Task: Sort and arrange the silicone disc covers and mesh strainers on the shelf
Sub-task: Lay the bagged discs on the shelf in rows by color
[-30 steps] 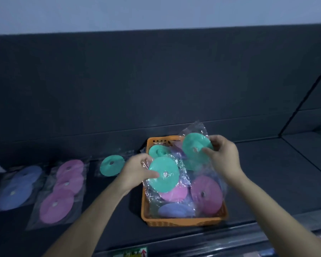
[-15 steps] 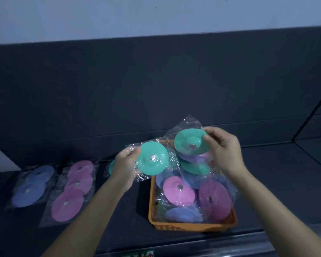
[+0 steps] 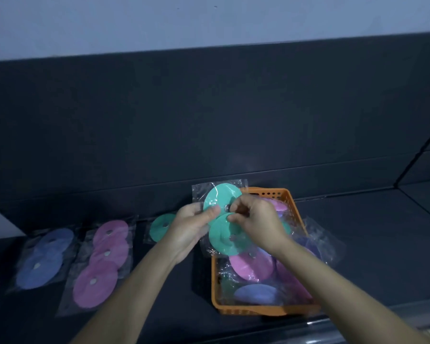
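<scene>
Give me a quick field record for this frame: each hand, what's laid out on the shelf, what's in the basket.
left hand: grips two overlapping bagged green discs
right hand: pinches the same pair
held position: over the orange basket, far-left corner
shelf, left to right: blue row, pink row, single green disc, all bagged
basket contents: jumbled pink discs, lilac discs
mesh strainers: none visible

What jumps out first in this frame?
Two bagged teal disc covers overlap at centre, gripped by the left hand and pinched by the right hand. Below and right of them an orange basket holds more bagged covers. To the left, a pink row and a blue row lie on the dark shelf.
</scene>
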Motion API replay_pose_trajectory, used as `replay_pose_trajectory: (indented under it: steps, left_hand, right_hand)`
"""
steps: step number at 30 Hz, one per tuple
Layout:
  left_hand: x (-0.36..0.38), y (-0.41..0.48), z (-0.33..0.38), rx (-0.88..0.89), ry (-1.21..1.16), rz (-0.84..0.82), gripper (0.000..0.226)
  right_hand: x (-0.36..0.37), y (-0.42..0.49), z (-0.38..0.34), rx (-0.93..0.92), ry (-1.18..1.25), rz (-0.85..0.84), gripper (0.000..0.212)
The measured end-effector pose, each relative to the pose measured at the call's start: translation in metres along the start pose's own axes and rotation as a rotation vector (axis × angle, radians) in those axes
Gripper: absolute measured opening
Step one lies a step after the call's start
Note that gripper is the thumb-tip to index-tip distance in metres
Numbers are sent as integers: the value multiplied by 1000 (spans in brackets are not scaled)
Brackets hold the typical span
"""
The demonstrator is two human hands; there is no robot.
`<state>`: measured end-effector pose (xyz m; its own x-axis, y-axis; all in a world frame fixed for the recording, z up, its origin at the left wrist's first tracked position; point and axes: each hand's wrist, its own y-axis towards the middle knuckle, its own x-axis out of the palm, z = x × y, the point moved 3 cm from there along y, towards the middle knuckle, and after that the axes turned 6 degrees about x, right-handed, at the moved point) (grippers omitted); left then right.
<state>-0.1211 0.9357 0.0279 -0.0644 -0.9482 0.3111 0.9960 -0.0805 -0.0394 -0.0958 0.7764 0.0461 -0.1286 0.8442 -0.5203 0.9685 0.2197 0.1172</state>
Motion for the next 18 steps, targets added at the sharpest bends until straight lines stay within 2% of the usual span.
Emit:
replay_pose_trajectory:
  steps: [2, 4, 8, 11, 16, 18]
  left_hand:
    - [-5, -2, -1, 6, 56, -19, 24]
    - [-13, -2, -1, -10, 125, 47, 13]
    - [-27, -4, -4, -2, 248, 286, 14]
    - [-41, -7, 0, 54, 191, 432, 15]
    - [-80, -13, 11, 104, 182, 530, 14]
    - [-94, -16, 14, 127, 148, 558, 19]
  right_hand:
    - [5, 2, 3, 73, 159, 31, 31]
    - [7, 5, 7, 114, 213, 67, 28]
    - [10, 13, 12, 122, 64, 106, 22]
    - [2, 22, 18, 110, -89, 164, 6]
    - [12, 22, 35, 81, -464, -79, 11]
    - [24, 21, 37, 68, -556, -163, 35]
